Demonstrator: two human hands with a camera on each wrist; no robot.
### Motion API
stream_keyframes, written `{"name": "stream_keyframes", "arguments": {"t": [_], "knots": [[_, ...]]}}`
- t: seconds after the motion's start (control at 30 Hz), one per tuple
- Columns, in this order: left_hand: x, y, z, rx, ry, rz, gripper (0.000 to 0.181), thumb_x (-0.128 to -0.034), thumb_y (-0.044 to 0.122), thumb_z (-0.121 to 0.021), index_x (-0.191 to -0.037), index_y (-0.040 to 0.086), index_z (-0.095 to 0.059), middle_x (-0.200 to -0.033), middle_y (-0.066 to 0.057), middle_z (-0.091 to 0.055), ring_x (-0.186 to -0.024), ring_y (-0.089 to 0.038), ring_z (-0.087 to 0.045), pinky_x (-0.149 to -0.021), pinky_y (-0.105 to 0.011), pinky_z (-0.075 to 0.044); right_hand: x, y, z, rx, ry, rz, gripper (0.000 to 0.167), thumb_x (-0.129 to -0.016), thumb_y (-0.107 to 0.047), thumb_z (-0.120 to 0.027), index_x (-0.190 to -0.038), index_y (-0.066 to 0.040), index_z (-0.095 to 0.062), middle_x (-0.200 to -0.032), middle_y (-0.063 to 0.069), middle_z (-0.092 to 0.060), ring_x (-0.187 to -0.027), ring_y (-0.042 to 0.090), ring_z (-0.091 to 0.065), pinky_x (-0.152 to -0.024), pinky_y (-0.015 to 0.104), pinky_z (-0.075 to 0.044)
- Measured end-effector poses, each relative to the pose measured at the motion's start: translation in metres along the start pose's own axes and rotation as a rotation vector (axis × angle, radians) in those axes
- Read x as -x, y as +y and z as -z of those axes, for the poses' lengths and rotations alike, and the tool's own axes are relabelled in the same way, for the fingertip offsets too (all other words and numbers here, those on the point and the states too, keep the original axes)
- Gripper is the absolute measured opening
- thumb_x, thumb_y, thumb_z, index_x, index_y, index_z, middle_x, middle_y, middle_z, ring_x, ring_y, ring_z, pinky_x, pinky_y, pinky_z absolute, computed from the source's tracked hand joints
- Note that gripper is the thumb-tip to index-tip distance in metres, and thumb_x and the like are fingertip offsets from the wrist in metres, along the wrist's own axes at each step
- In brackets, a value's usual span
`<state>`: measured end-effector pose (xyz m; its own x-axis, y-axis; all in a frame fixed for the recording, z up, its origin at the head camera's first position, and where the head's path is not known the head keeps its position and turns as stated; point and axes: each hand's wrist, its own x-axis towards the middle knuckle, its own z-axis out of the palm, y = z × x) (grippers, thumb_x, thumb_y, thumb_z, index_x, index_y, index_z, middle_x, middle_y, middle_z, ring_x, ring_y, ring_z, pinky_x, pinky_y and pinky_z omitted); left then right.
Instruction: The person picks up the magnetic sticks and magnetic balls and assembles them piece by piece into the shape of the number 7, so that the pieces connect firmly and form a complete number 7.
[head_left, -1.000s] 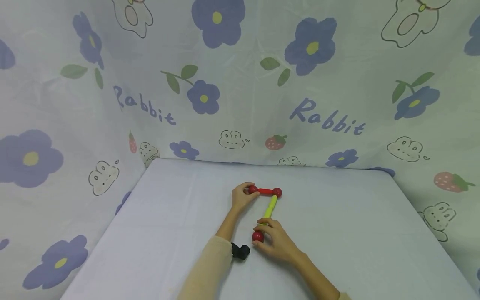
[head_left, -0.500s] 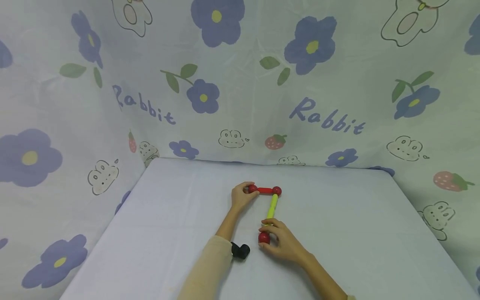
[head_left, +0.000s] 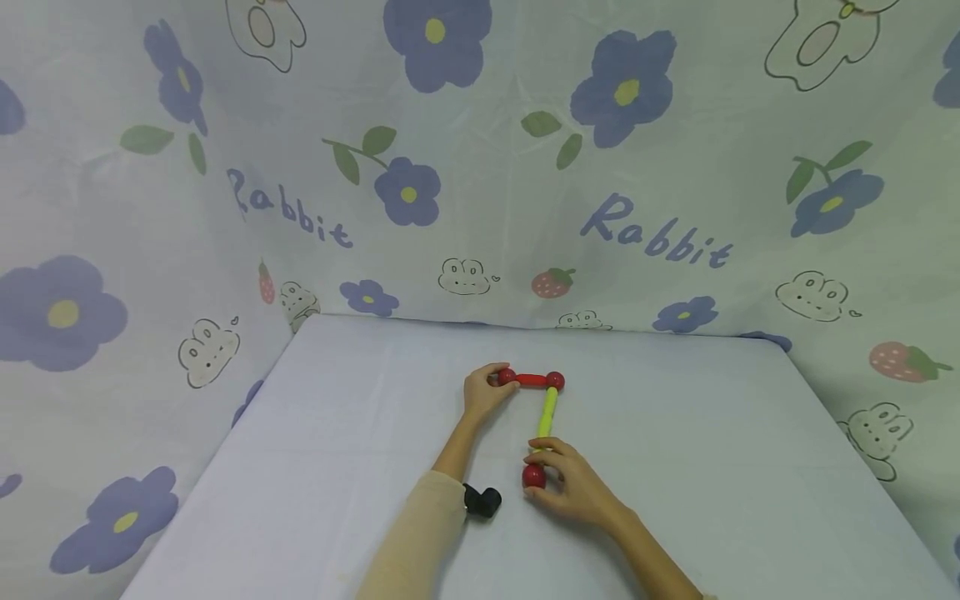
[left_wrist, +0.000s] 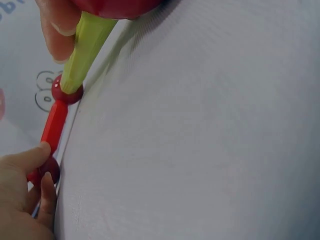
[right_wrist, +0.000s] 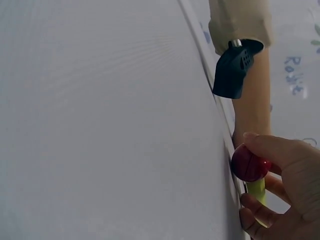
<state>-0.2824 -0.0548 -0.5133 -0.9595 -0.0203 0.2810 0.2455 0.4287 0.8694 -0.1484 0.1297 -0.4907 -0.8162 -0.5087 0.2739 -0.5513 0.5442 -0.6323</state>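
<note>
Red balls and rods lie joined in a bent chain on the white table. My left hand pinches the far-left red ball between thumb and fingers. From that ball a red rod runs right to the corner ball. A yellow-green rod leads from the corner toward me, ending at a larger-looking red ball. My right hand holds this near ball, its thumb on the near side and its fingers by the rod, partly covering the rod's end. In the right wrist view, the thumb presses the ball.
A black wrist camera sits on my left forearm, close to the near ball's left. White cloth covers the table. A patterned curtain with flowers and rabbits stands behind and at both sides.
My right hand has shifted right with the near ball. The yellow-green rod has swung with it, pivoting about the corner ball. My left hand stays in place.
</note>
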Motion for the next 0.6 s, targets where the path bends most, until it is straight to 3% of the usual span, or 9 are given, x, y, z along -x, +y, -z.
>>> {"name": "stream_keyframes", "arguments": {"t": [0.6], "knots": [[-0.0002, -0.0007, 0.0001, 0.007, 0.009, -0.002, 0.041, -0.0717, 0.008, -0.080, -0.109, -0.002, -0.067, -0.100, -0.018, -0.069, -0.070, -0.019, -0.059, -0.061, -0.021, -0.045, 0.0001, -0.0007, 0.0019, 0.003, -0.004, -0.004, 0.038, -0.074, -0.019, -0.080, -0.108, -0.008, -0.066, -0.125, 0.009, -0.056, -0.116, 0.026, -0.054, -0.094, 0.048, -0.046]]}}
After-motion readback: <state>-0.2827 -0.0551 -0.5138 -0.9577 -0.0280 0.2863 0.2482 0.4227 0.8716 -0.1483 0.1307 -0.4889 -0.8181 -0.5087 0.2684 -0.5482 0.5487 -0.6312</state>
